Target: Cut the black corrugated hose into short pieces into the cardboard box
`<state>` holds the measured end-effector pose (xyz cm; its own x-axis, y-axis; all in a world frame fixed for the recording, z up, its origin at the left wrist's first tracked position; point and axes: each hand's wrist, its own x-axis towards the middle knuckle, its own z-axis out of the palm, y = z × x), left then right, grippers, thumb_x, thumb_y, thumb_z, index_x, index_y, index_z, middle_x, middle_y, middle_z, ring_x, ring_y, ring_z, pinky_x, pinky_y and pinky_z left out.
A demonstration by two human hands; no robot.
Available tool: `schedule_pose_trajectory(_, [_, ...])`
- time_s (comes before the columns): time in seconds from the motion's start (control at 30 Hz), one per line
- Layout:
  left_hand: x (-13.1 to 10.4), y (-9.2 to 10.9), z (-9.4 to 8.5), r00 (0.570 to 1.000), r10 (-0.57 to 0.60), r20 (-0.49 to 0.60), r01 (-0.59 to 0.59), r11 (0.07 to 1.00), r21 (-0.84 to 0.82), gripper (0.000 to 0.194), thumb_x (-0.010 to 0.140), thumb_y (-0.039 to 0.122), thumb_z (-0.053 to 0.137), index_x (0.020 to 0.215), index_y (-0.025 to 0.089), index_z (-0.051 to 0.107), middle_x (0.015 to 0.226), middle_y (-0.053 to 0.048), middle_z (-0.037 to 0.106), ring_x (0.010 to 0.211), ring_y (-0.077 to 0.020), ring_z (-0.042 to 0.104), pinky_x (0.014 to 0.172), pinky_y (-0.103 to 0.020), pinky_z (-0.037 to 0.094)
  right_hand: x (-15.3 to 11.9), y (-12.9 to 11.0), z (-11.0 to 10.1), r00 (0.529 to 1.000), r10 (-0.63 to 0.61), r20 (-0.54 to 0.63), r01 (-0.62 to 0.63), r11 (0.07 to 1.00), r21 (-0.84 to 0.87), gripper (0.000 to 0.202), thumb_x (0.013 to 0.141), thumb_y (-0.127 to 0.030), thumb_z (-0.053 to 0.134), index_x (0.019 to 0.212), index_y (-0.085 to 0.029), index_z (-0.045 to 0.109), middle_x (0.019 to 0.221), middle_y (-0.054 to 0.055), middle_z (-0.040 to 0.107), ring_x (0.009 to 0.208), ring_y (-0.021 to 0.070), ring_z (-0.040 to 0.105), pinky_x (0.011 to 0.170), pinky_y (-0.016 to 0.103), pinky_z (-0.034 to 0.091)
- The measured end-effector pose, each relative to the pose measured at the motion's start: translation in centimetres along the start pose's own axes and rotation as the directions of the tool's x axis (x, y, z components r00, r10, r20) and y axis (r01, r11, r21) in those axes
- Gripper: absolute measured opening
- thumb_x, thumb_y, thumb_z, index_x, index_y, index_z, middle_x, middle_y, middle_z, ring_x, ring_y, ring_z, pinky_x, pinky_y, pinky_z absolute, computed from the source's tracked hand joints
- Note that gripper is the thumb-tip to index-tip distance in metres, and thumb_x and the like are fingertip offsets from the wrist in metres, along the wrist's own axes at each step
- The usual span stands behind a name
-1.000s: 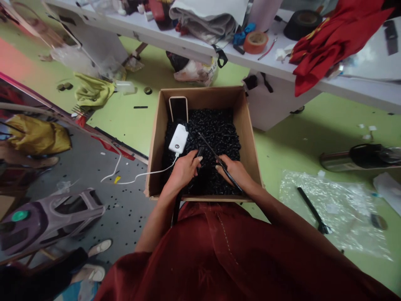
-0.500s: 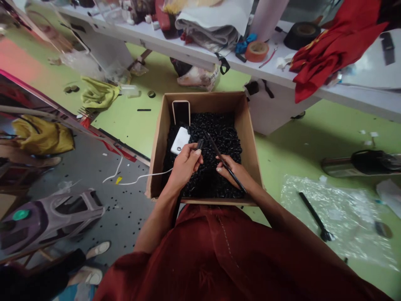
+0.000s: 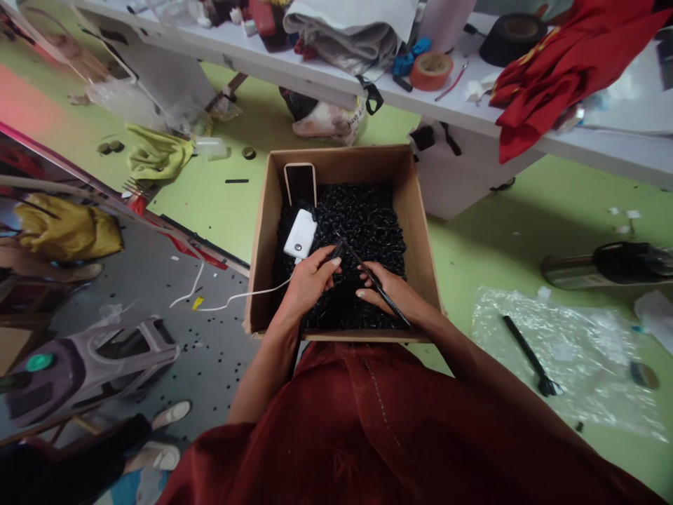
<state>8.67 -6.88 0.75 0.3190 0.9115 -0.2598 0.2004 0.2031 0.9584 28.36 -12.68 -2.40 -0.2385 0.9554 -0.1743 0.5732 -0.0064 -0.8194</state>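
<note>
A cardboard box (image 3: 425,259) stands open in front of me, its bottom covered with small black pieces (image 3: 362,210). Over them, my left hand (image 3: 311,280) pinches a small dark ridged part (image 3: 338,250). My right hand (image 3: 392,291) is closed on a long thin black tool (image 3: 386,298), whose tip lies close to that part; whether they touch is too small to tell. Inside the box, a white device (image 3: 301,235) with a white cable lies left of my hands, and a phone-like object (image 3: 301,185) leans at the back left corner.
Beyond the box runs a white shelf (image 3: 315,84) with orange tape (image 3: 431,71) and red cloth (image 3: 568,84). At right lie a flask (image 3: 573,272), clear plastic (image 3: 589,351) and a black tool (image 3: 528,354). A stool (image 3: 99,365) and another person's feet (image 3: 165,435) are at lower left.
The view has shifted slightly. The thin tool's tip has come nearer the ridged part, and my right-hand fingers have moved a little. Both hands keep hold of their things.
</note>
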Motion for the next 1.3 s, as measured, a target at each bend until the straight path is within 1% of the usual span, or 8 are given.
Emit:
schedule_pose_trajectory(0.23, [-0.01, 0.03, 0.34, 1.0, 0.008, 0.025, -0.012, 0.987, 0.158, 0.039, 0.084, 0.032, 0.054, 0.119, 0.015, 0.062, 0.072, 0.001, 0.062, 0.05, -0.0061, 0.048, 0.05, -0.02, 0.041, -0.06, -0.5, -0.36, 1.0, 0.015, 0.014, -0.015, 1.0, -0.023, 0.059, 0.082, -0.048, 0.057, 0.13, -0.017, 0.043, 0.115, 0.013, 0.061, 0.1, 0.0263, 0.06, 0.083, 0.04, 0.049])
schedule_pose_trajectory(0.5, [-0.1, 0.06, 0.42, 0.994, 0.046, 0.097, -0.07, 0.963, 0.26, 0.035, 0.086, 0.033, 0.051, 0.113, 0.018, 0.066, 0.074, 0.001, 0.063, 0.051, -0.0065, 0.048, 0.054, -0.02, 0.043, -0.07, -0.22, -0.2, 1.0, -0.01, 0.013, 0.011, 1.0, -0.026, 0.061, 0.082, -0.049, 0.055, 0.13, -0.015, 0.044, 0.114, 0.014, 0.06, 0.098, 0.027, 0.06, 0.083, 0.04, 0.048])
schedule_pose_trajectory(0.6, [-0.09, 0.06, 0.39, 0.993, 0.055, 0.1, -0.081, 0.957, 0.277, 0.035, 0.086, 0.033, 0.05, 0.113, 0.018, 0.067, 0.074, 0.001, 0.063, 0.051, -0.0065, 0.048, 0.055, -0.021, 0.043, -0.03, -0.15, -0.23, 0.999, -0.037, 0.017, 0.037, 0.999, -0.025, 0.06, 0.082, -0.05, 0.054, 0.13, -0.015, 0.044, 0.116, 0.015, 0.059, 0.099, 0.0273, 0.06, 0.083, 0.039, 0.048])
schedule_pose_trajectory(0.77, [-0.1, 0.05, 0.35, 0.992, 0.053, 0.111, -0.084, 0.953, 0.291, 0.038, 0.087, 0.031, 0.049, 0.118, 0.017, 0.065, 0.073, 0.001, 0.062, 0.051, -0.0065, 0.047, 0.055, -0.021, 0.042, 0.03, -0.38, -0.54, 1.0, -0.025, 0.002, 0.025, 0.996, -0.091, 0.046, 0.085, -0.047, 0.05, 0.12, -0.016, 0.051, 0.106, 0.013, 0.062, 0.093, 0.0255, 0.061, 0.078, 0.037, 0.047])
schedule_pose_trajectory(0.87, [-0.16, -0.03, 0.29, 0.991, 0.061, 0.117, -0.093, 0.951, 0.295, 0.036, 0.087, 0.032, 0.05, 0.117, 0.018, 0.065, 0.073, 0.001, 0.061, 0.051, -0.0067, 0.046, 0.054, -0.021, 0.041, -0.04, -0.4, -0.69, 1.0, -0.021, 0.012, 0.022, 0.99, -0.138, 0.033, 0.088, -0.042, 0.046, 0.111, -0.019, 0.052, 0.097, 0.008, 0.062, 0.088, 0.0224, 0.061, 0.077, 0.034, 0.046])
schedule_pose_trajectory(1.0, [-0.29, -0.1, 0.21, 0.992, 0.051, 0.118, -0.084, 0.953, 0.29, 0.033, 0.086, 0.031, 0.05, 0.112, 0.018, 0.067, 0.07, 0.001, 0.06, 0.05, -0.007, 0.046, 0.053, -0.021, 0.04, -0.14, -0.1, -0.63, 0.999, -0.036, 0.017, 0.038, 0.982, -0.184, 0.022, 0.088, -0.033, 0.046, 0.106, -0.021, 0.051, 0.094, 0.006, 0.062, 0.085, 0.0209, 0.06, 0.076, 0.033, 0.045])
schedule_pose_trajectory(1.13, [-0.32, 0.02, 0.11, 0.992, 0.037, 0.122, -0.074, 0.947, 0.313, 0.031, 0.087, 0.03, 0.049, 0.107, 0.017, 0.067, 0.069, 0.002, 0.059, 0.051, -0.0073, 0.045, 0.054, -0.021, 0.04, -0.17, 0.06, -0.43, 0.999, -0.035, 0.012, 0.037, 0.977, -0.21, 0.02, 0.084, -0.026, 0.046, 0.103, -0.022, 0.051, 0.09, 0.005, 0.062, 0.082, 0.0207, 0.06, 0.074, 0.032, 0.044])
schedule_pose_trajectory(1.3, [-0.08, -0.27, -0.02, 0.992, 0.074, 0.102, -0.11, 0.904, 0.413, 0.027, 0.088, 0.03, 0.047, 0.097, 0.017, 0.069, 0.068, 0.0, 0.059, 0.054, -0.0094, 0.047, 0.057, -0.023, 0.039, -0.2, -0.3, -0.31, 0.998, 0.062, -0.012, -0.063, 0.969, -0.241, 0.018, 0.083, -0.026, 0.045, 0.099, -0.022, 0.053, 0.078, 0.004, 0.063, 0.072, 0.0209, 0.061, 0.065, 0.029, 0.041])
